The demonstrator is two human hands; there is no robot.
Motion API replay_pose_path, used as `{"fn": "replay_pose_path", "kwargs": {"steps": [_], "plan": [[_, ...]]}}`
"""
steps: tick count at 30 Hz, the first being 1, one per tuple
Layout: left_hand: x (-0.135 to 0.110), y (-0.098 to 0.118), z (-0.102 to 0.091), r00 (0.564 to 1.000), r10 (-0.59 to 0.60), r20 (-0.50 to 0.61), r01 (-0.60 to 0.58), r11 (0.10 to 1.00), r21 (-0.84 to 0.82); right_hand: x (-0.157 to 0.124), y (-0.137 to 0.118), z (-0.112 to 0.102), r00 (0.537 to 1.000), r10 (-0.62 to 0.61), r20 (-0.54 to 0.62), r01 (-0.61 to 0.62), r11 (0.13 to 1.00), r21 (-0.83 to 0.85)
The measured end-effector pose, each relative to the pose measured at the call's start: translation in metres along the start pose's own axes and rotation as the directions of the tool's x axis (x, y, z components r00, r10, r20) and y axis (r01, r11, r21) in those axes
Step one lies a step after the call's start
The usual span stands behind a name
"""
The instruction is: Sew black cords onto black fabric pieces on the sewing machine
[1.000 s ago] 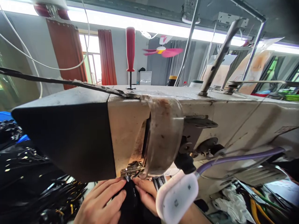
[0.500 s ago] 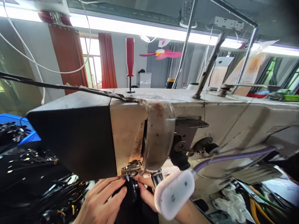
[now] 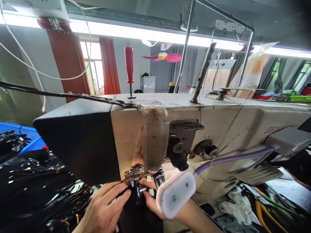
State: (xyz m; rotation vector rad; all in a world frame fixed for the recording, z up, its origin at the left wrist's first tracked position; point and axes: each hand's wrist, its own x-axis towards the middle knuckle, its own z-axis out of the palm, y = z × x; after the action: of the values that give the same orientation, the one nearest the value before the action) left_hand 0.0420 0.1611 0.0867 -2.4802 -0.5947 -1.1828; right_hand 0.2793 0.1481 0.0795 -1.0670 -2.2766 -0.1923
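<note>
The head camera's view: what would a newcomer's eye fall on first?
Probably the red-handled screwdriver, standing upright atop the sewing machine. Then the white lamp, low centre, partly hiding the right arm. Bottom centre, the left hand and right hand touch black cloth.

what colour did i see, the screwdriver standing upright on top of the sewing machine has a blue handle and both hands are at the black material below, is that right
Not quite: the head view shows the screwdriver is red-handled, not blue-handled. It does stand upright on top of the sewing machine, and both hands, left and right, are at the black material below.
</note>
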Motion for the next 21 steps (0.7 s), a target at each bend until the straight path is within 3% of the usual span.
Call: {"fn": "replay_pose_path", "kwargs": {"steps": [3,6,8,10,12,14,17,21], "plan": [[-0.001,0.002,-0.002,0.998,-0.066,0.02,0.066,0.997,-0.038,0.001,-0.002,-0.011,1.0,0.014,-0.02,-0.014,1.0,-0.015],[-0.007,-0.006,-0.019,0.948,-0.253,0.195,0.28,0.952,-0.127,0.002,-0.002,-0.019,1.0,0.01,0.021,-0.011,0.998,0.058],[-0.017,-0.022,-0.039,0.825,-0.477,0.303,0.523,0.848,-0.089,0.003,-0.001,-0.022,0.998,-0.008,0.062,0.001,0.993,0.119],[-0.034,-0.041,-0.062,0.61,-0.727,0.316,0.739,0.665,0.104,0.006,0.0,-0.021,0.991,-0.07,0.113,0.05,0.984,0.169],[-0.055,-0.055,-0.082,0.419,-0.82,0.39,0.79,0.541,0.288,0.008,0.0,-0.018,0.978,-0.155,0.142,0.122,0.968,0.22],[-0.075,-0.062,-0.093,0.298,-0.827,0.477,0.775,0.502,0.385,0.01,0.0,-0.013,0.968,-0.212,0.137,0.17,0.948,0.268],[-0.094,-0.064,-0.095,0.215,-0.84,0.499,0.748,0.47,0.468,0.011,-0.002,-0.009,0.968,-0.225,0.107,0.182,0.932,0.312],[-0.094,-0.075,-0.079,0.202,-0.89,0.409,0.734,0.414,0.538,0.012,-0.006,-0.011,0.968,-0.221,0.116,0.177,0.935,0.307]]}}
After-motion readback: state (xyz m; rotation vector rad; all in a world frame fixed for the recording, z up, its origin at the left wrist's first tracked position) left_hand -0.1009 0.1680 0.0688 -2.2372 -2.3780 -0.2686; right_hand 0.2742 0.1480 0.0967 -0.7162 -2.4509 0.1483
